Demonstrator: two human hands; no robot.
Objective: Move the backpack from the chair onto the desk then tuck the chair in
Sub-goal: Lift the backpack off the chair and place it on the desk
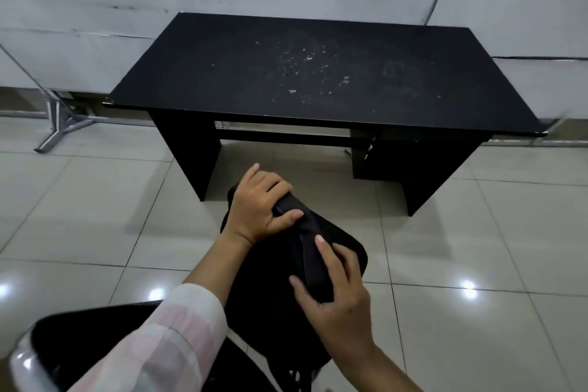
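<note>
A black backpack hangs low in front of me, above the tiled floor, between the chair and the desk. My left hand is closed around its top end. My right hand pinches the dark strap that runs down the bag's middle. The black desk stands ahead against the wall, its scuffed top bare. The black chair with a shiny rim shows at the bottom left, partly hidden by my pink and white sleeve.
White wall panels rise behind the desk. A metal stand foot rests on the floor at the left. Glossy beige tiles spread around the desk, and a dark cable runs along the wall at the right.
</note>
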